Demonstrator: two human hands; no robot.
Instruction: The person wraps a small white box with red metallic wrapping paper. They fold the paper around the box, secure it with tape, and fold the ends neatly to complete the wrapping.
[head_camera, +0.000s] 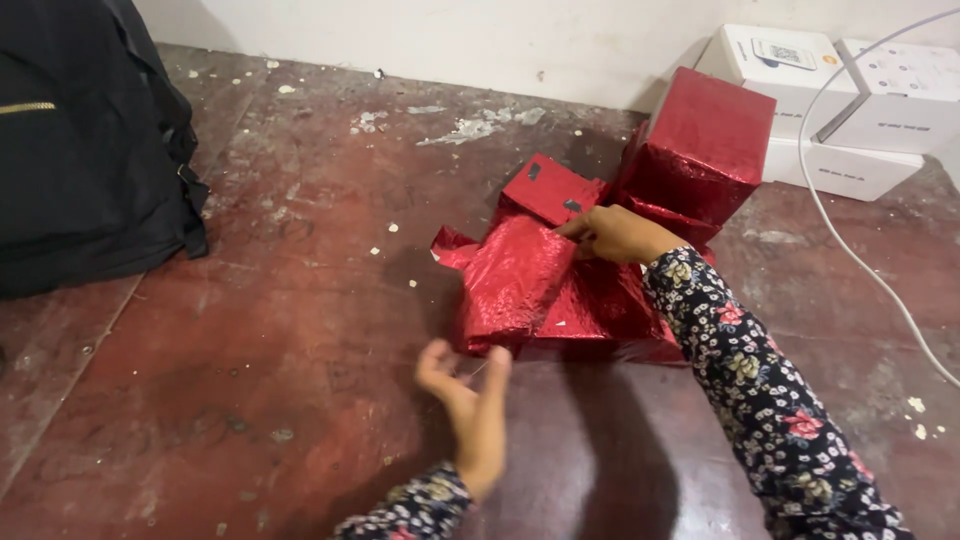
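At the centre of the view a box half-covered in shiny red wrapping paper (545, 290) lies on the worn red floor (250, 350), with a loose flap of the paper folded over its top. The right hand (615, 233), reaching in from 4 o'clock in a floral sleeve (770, 400), is closed in a pinch on the upper edge of that flap, holding it down against the box. The left hand (470, 395) sits at 6 o'clock of the parcel, just off its near edge; it is open, fingers loosely curled, gripping nothing, though a thin thread-like thing may cross its fingers, too fine to tell. At 1 o'clock from the parcel stands 1 finished red-wrapped box (700, 145), touching or nearly touching the loose paper. Beyond it, at 2 o'clock, are 3 white cartons (840, 100) and a white cable (850, 250); a black bag (80, 150) rests at 10 o'clock. The step in hand looks like closing the fold over the box; the next move seems to call for the free hand to press or fasten the flap while the pinch keeps the paper taut.
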